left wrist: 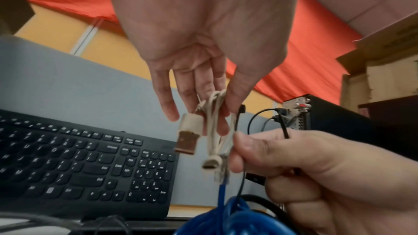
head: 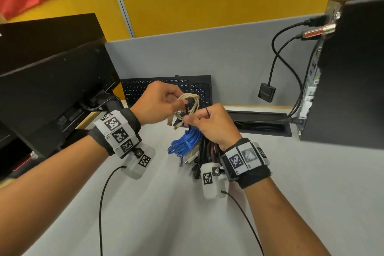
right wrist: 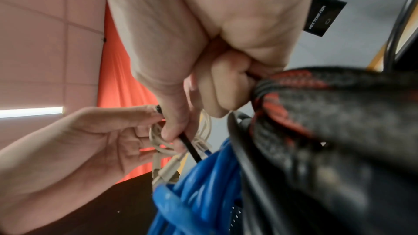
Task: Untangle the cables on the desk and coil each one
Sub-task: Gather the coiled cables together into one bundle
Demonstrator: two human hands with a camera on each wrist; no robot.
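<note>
Head view: above the desk (head: pixel 145 203), the left hand (head: pixel 154 103) is pinching the top of a small beige cable (head: pixel 188 103) coil, whose loops are hanging lengthwise downward, plugs at the bottom. The right hand (head: pixel 212 124), fist curled with its back to the camera, is gripping a thin black tie (head: pixel 207 112) that is sticking up from its fingers. Under it a blue cable (head: pixel 185 141) coil and black cables (head: pixel 204 151) are hanging toward the desk, partly hidden by the wrist. A keyboard (head: pixel 166 89) is leaning against the partition behind.

Left wrist view: the left hand (left wrist: pixel 203 45) is pointing down, thumb and fingertips pressing the beige cable (left wrist: pixel 214 128) between them; its USB plug is pointing down. The right hand (left wrist: pixel 316 171) is clenching the tie (left wrist: pixel 284 124). The blue cable (left wrist: pixel 228 217) is being cut off at the bottom edge.

Right wrist view: the right hand (right wrist: pixel 203 51) is curling round the black cables (right wrist: pixel 339 122), blurred and filling the right side. The blue cable (right wrist: pixel 203 185) is running downward. The left hand (right wrist: pixel 79 146) is holding the beige cable (right wrist: pixel 158 140).
</note>
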